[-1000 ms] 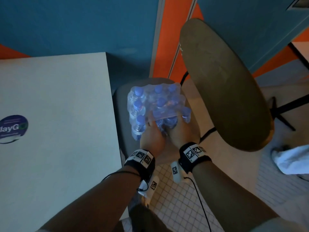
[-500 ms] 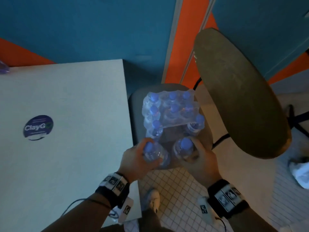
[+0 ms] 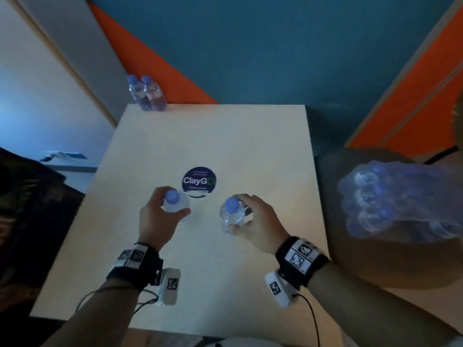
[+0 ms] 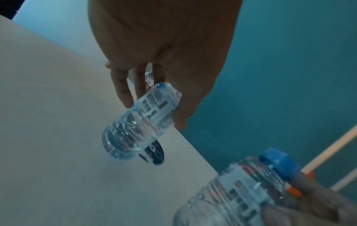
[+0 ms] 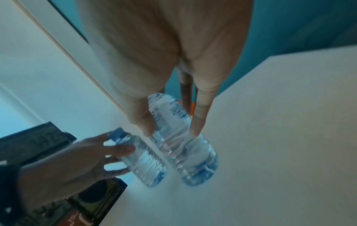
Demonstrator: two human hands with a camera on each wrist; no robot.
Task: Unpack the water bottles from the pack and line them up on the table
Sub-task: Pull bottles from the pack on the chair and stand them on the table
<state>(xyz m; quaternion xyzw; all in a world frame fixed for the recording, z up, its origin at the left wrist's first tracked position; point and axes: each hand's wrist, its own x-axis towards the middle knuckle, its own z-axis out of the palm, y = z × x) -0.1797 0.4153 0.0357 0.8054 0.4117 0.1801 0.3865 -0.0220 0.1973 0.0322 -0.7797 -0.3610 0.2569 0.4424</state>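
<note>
My left hand [image 3: 160, 214] grips a clear water bottle with a blue cap [image 3: 175, 202] above the middle of the pale table [image 3: 225, 136]. My right hand [image 3: 253, 221] holds a second bottle [image 3: 233, 214] a little to the right. In the left wrist view the left bottle [image 4: 141, 123] hangs just above the tabletop, fingers round its upper part. The right wrist view shows the right bottle [image 5: 181, 137] between thumb and fingers. Two more bottles [image 3: 147, 92] stand side by side at the table's far left corner. The shrink-wrapped pack [image 3: 400, 201] sits on a chair to the right.
A round "ClayGo" sticker [image 3: 199, 181] lies on the table just beyond my hands. A blue and orange wall runs behind the table. A dark object [image 3: 30, 201] sits off the table's left edge. The chair seat [image 3: 350, 259] adjoins the table's right edge.
Both hands pulled a bottle each out of the pack on the chair and carried them left over the table. My view swung from the chair to the table.
</note>
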